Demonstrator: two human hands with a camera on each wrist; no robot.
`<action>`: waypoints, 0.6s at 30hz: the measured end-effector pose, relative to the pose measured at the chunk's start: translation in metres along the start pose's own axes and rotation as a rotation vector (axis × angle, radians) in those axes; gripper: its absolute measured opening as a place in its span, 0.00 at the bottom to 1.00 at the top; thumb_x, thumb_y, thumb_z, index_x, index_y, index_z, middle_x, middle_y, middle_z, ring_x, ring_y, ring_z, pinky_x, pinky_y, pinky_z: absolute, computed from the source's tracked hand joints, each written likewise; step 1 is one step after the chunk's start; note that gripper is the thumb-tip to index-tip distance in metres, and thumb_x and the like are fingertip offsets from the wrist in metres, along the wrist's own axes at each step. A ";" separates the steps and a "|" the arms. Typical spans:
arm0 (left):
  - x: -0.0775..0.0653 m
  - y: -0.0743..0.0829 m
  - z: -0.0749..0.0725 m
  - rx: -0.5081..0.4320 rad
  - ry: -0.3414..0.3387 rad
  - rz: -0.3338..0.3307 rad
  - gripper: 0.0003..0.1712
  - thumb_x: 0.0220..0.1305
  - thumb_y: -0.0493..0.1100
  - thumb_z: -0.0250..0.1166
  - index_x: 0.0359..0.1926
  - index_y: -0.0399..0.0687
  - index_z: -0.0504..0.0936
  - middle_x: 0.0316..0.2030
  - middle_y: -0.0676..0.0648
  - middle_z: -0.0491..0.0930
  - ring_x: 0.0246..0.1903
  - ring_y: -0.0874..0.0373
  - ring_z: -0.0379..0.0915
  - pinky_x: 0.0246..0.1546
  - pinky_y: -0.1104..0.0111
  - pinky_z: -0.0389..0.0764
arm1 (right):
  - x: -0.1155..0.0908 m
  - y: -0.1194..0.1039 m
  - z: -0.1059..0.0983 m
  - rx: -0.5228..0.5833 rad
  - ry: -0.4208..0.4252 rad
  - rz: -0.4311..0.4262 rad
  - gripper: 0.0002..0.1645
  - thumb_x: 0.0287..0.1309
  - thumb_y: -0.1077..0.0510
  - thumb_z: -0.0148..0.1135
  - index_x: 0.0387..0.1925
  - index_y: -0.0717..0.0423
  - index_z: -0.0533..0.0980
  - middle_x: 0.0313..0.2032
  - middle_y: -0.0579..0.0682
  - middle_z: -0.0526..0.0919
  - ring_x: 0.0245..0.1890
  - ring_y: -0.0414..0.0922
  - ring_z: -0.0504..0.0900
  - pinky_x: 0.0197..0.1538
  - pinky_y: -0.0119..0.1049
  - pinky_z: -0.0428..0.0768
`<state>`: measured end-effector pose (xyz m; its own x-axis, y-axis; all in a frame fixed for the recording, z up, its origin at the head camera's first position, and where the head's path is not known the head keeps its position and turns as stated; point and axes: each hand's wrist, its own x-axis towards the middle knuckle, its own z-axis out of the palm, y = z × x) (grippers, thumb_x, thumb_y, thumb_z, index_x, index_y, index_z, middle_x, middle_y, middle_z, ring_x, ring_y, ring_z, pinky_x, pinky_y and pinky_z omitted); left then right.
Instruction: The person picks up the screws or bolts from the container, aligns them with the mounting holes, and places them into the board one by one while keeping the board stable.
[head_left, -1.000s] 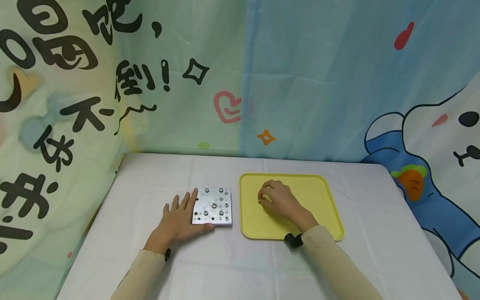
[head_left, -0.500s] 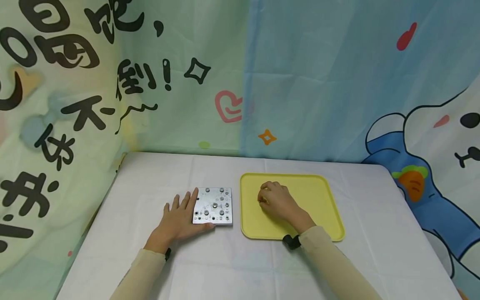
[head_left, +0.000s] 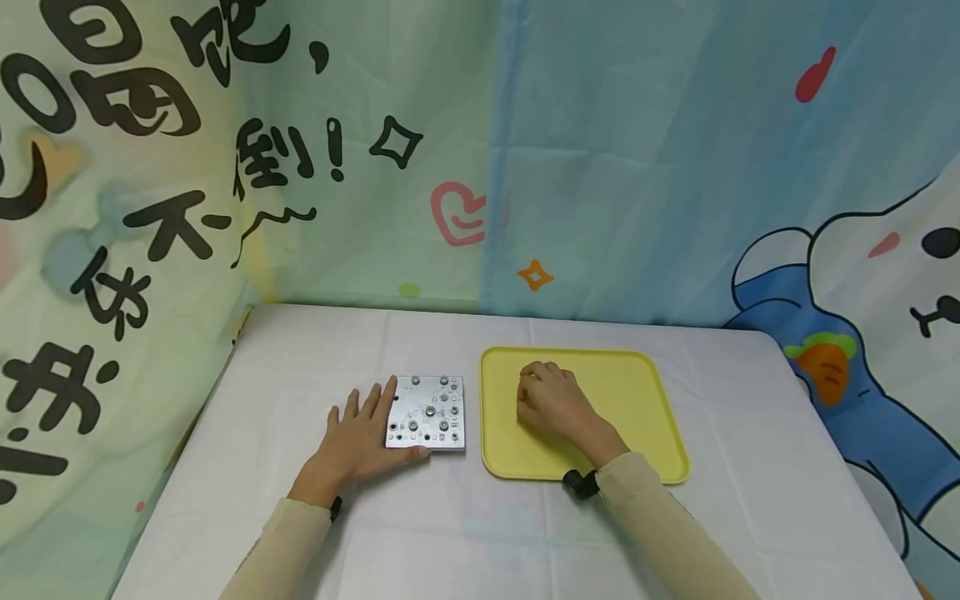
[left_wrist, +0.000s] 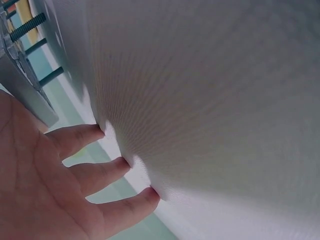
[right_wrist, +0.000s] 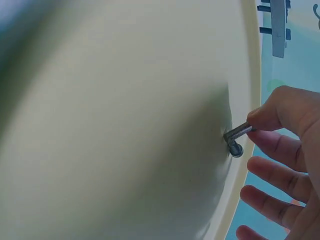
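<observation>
A square silver metal plate (head_left: pixel 426 413) with several bolts through it sits left of the yellow tray (head_left: pixel 495 458). My left hand (head_left: pixel 365 438) lies spread beside it, index finger along its left edge and thumb at its near edge. In the left wrist view, threaded bolt ends (left_wrist: pixel 28 27) stick out from the plate. Over the tray's left part, my right hand (head_left: pixel 551 404) pinches a threaded metal bolt (right_wrist: pixel 241 130) between thumb and index finger. Another small metal piece (right_wrist: pixel 236 149) with a round end is at its lower tip; whether they touch I cannot tell.
A white cloth (head_left: pixel 450 533) covers the table under the plate and tray. Printed curtains (head_left: pixel 615 167) hang behind and at the left. A black wrist camera (head_left: pixel 579 484) sits over the tray's near rim.
My right hand has turned and shifted only slightly; the small piece glimpsed at its fingertips earlier is now hidden in the head view. The left hand and plate have stayed put.
</observation>
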<state>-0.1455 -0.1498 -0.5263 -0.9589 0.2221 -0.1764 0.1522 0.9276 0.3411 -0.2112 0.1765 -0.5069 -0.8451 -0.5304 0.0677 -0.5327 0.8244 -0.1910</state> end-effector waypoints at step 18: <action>0.001 0.000 0.001 -0.006 0.004 -0.006 0.72 0.47 0.88 0.53 0.81 0.54 0.38 0.75 0.36 0.54 0.73 0.29 0.43 0.64 0.33 0.50 | 0.021 -0.016 -0.002 0.255 0.092 -0.010 0.02 0.59 0.60 0.65 0.33 0.52 0.79 0.54 0.57 0.79 0.57 0.58 0.74 0.54 0.60 0.72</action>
<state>-0.1458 -0.1496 -0.5276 -0.9608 0.2152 -0.1748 0.1447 0.9270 0.3459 -0.2202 0.1524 -0.5004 -0.8465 -0.5085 0.1577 -0.5225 0.7367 -0.4292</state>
